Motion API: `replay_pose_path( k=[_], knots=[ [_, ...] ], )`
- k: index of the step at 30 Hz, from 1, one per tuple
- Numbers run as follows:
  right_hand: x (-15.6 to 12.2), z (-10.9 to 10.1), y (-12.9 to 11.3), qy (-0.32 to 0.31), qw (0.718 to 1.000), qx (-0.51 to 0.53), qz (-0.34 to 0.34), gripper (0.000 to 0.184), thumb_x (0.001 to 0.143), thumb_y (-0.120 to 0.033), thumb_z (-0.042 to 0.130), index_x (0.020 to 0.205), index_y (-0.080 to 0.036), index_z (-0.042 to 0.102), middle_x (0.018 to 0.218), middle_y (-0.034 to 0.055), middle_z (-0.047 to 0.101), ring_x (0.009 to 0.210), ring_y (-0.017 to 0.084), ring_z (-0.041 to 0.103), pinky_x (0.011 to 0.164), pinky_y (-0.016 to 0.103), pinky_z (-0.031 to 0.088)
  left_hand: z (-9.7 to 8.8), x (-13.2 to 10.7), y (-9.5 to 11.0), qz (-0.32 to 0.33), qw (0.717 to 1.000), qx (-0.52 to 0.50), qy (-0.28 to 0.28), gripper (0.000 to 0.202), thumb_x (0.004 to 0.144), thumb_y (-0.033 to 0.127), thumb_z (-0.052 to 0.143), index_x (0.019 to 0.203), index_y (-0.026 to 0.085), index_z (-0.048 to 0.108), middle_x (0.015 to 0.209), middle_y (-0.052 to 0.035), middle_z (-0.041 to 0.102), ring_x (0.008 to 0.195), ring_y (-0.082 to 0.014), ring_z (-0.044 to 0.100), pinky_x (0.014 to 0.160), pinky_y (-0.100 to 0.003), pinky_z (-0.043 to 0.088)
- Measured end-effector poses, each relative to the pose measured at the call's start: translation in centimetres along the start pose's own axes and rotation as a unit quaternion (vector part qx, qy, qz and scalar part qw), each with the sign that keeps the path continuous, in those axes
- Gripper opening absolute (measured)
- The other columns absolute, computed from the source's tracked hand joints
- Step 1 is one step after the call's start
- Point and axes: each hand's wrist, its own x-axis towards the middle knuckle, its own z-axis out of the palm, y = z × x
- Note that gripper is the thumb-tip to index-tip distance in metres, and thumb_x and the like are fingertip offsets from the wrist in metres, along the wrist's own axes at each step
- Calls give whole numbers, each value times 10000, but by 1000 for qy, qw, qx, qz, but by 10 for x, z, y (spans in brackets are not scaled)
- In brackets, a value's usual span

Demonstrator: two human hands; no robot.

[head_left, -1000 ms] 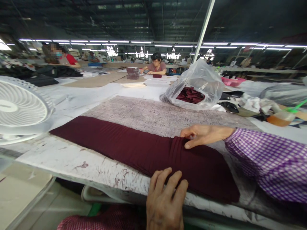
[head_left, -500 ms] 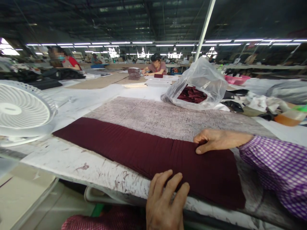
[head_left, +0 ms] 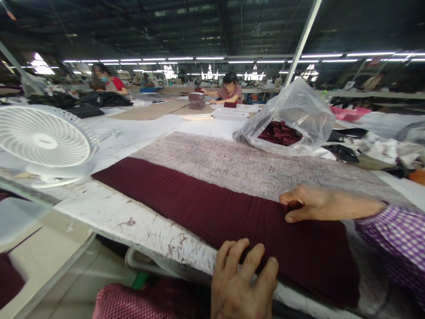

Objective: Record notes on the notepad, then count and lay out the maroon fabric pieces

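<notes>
A long strip of maroon cloth (head_left: 199, 199), seemingly several layers thick, lies slantwise across the table with fine creases over its middle. At its far edge, right of the middle, my right hand (head_left: 308, 204) pinches the fabric between thumb and curled fingers; the fingertips are partly hidden. My left hand (head_left: 244, 274) rests at the near edge, its fingers apart and slightly bent, the tips touching the cloth. Beneath the cloth is a worn greyish board (head_left: 215, 157) with dark marks.
A white fan (head_left: 44, 141) stands at the left. Behind the board sits a clear plastic bag (head_left: 308, 110) with maroon pieces (head_left: 280, 133) inside. Scraps (head_left: 378, 146) and a pink basin (head_left: 348, 114) are at the right. Two people work farther back, near a stack of pieces (head_left: 197, 101).
My view has turned slightly left, so everything appears farther right. Both hands stay at about the same spots on the cloth.
</notes>
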Motion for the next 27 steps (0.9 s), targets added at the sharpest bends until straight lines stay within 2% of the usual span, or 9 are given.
replay_pose_path(
  k=[3,6,8,11,14,18,23,27],
  knots=[
    [-3,-3,-2,65,997,-45,-4,316,839,-504,580,950,-212,626,866,37,639,753,180,566,671,300,408,8,-2,-1,0,999,-11,46,272,944,207,448,901,243,714,977,14,735,961,-196,613,958,-363,401],
    [6,-8,-12,110,992,-44,-44,436,859,-551,561,1151,-230,608,1096,71,644,932,218,592,805,337,433,11,-3,-2,4,999,-8,40,271,935,190,449,909,245,713,983,18,735,959,-195,613,952,-360,399],
    [19,-12,-26,100,990,-42,-93,447,897,-528,524,1215,-222,594,1170,82,625,1005,225,582,862,351,426,11,-3,-3,7,999,-3,40,274,934,186,446,907,246,712,980,17,735,953,-194,615,948,-359,400],
    [44,-15,-51,69,981,-46,-174,396,929,-406,520,1255,-189,586,1198,92,604,1043,214,570,905,348,415,11,-2,-4,12,999,-1,50,281,940,192,436,894,242,709,965,12,736,931,-190,621,933,-357,410],
    [67,-17,-69,35,977,-72,-198,363,886,-284,598,1227,-160,607,1140,96,598,985,195,568,883,333,420,11,-1,-2,7,998,3,58,277,940,188,442,877,241,706,953,13,738,913,-190,625,923,-359,417],
    [86,-23,-77,-2,973,-113,-200,354,792,-236,716,1126,-148,636,1006,56,584,895,167,536,803,294,414,11,-1,-1,1,999,6,52,283,948,191,436,870,241,703,951,22,738,907,-188,625,913,-356,417],
    [95,-28,-82,-34,967,-155,-200,265,750,-226,766,974,-133,660,897,11,540,823,134,502,729,253,374,11,0,0,-4,998,4,59,290,950,191,432,860,243,703,937,23,736,899,-183,623,912,-352,415],
    [94,-28,-81,-32,962,-152,-224,176,757,-223,763,863,-122,665,883,11,555,819,131,510,753,258,377,11,0,-1,-3,998,6,60,288,943,185,434,855,244,702,936,21,734,894,-183,622,903,-350,420]
  ],
)
